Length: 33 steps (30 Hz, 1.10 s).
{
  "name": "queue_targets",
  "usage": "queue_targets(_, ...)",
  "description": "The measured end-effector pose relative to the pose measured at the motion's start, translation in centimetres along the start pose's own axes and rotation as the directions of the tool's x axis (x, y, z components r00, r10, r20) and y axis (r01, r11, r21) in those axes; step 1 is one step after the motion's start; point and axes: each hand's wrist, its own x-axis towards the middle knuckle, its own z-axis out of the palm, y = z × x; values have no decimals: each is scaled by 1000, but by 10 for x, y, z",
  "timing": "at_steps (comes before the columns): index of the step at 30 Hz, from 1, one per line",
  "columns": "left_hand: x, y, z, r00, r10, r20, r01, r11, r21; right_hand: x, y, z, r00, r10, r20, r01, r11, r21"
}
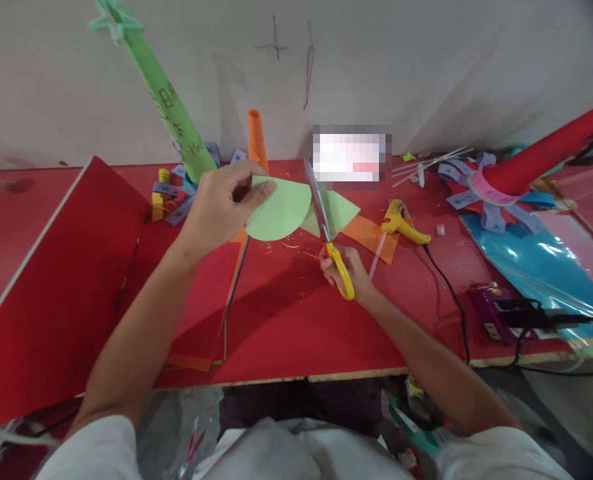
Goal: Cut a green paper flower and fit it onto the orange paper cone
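Red is the table (296, 333) across the frame's middle, and near the centre the left hand (221, 200) pinches pale green paper (279, 210) between thumb and fingers, while just lower right of centre the right hand (352, 270) has its fingers curled around yellow-handled scissors (328, 241).

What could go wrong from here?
The scissors in the right hand, at the green paper, might slip and spoil its curved edge. The left hand pinches that paper only near one corner, so it might bend while being cut. The cord of the glue gun runs to the table's front edge near the right forearm, which might snag it.
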Motion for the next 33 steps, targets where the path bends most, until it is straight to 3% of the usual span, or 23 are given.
queue_targets(4,1,-2,0,995,-91,-33,85,986,-141,1,-2,3,999,35,-38,-28,986,164)
queue_targets(8,1,-2,8,975,-222,12,207,887,-413,1,-7,8,999,23,-45,-10,963,270)
queue_targets(13,-6,4,28,955,-291,60,273,782,-560,1,-9,11,999,24,-40,-10,952,306)
queue_targets(23,-16,2,52,959,-268,93,268,749,-606,0,-7,16,998,23,64,-45,929,368)
queue_targets(33,-27,24,62,909,-361,208,394,580,-713,0,-7,27,996,8,90,-37,945,325)
